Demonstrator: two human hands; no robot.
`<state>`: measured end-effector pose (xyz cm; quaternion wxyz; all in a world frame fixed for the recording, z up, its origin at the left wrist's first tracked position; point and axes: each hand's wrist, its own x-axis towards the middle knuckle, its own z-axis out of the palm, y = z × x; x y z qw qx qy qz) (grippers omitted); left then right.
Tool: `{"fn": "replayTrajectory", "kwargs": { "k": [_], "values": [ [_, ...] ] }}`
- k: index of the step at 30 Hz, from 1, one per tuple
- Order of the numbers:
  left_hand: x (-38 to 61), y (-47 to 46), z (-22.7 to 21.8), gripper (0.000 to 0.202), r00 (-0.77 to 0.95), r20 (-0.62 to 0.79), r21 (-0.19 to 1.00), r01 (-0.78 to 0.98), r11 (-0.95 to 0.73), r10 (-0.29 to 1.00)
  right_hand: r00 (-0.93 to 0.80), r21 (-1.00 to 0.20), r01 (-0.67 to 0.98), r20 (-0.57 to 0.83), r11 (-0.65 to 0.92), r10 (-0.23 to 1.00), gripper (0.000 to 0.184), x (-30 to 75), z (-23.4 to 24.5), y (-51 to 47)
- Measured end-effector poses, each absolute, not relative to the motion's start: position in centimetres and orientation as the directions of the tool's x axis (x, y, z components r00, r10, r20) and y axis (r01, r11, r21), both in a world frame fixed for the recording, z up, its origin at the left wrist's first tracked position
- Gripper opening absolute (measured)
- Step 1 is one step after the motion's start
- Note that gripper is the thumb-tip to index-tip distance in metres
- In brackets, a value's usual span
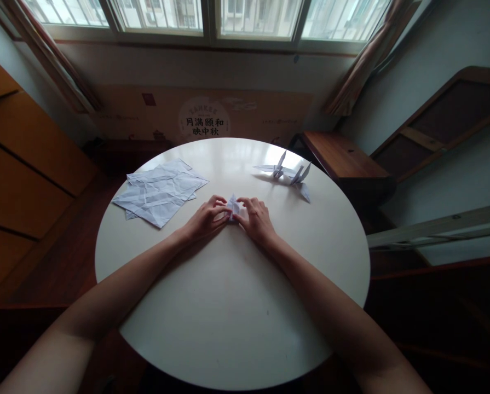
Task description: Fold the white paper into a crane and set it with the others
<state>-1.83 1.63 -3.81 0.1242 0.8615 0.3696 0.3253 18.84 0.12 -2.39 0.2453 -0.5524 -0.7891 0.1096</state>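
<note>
Between my two hands, at the middle of the white round table point(236, 306), is a small piece of folded paper point(233, 207) with a pointed top. My left hand point(209, 215) pinches its left side, fingers bent and thumb against the paper. On the opposite side my right hand point(256, 216) grips it with thumb and forefinger. Part of the folded paper is covered by my fingers. Creased paper sheets point(162, 189) lie in a loose stack left of my left hand. Folded paper cranes point(292, 174) stand to the right, beyond my right hand.
A wooden bench point(343, 156) stands past the table's right rear edge. Behind the table, a printed cardboard panel point(248, 115) leans below the window point(253, 19). An orange-brown cabinet point(23, 153) is at the left, and a pale rail point(442, 224) runs at the right.
</note>
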Motion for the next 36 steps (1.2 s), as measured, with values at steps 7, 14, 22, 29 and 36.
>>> {"fn": "replayTrajectory", "kwargs": {
  "k": [7, 14, 22, 29, 36],
  "values": [
    [-1.89, 1.49, -3.71, 0.023, 0.57, 0.43, 0.37, 0.596, -0.713, 0.7, -0.314, -0.402, 0.816, 0.296, 0.416, 0.902, 0.027, 19.28, -2.84, 0.13],
    [-1.82, 1.33, -3.36, 0.026, 0.578, 0.405, 0.37, 0.605, -0.705, 0.708, -0.346, -0.401, 0.804, 0.287, 0.44, 0.893, 0.025, 19.62, -2.85, 0.29],
    [-1.76, 1.33, -3.27, 0.024, 0.594, 0.424, 0.341, 0.595, -0.728, 0.684, -0.327, -0.453, 0.783, 0.283, 0.426, 0.902, 0.016, 19.64, -3.12, 0.53],
    [-1.9, 1.51, -3.85, 0.025, 0.595, 0.38, 0.31, 0.64, -0.704, 0.708, -0.332, -0.453, 0.781, 0.282, 0.43, 0.9, 0.017, 19.72, -3.23, 0.66],
    [-2.05, 1.58, -3.93, 0.027, 0.604, 0.353, 0.318, 0.641, -0.699, 0.714, -0.326, -0.456, 0.784, 0.274, 0.421, 0.905, 0.016, 19.71, -3.31, 0.72]
  ]
}}
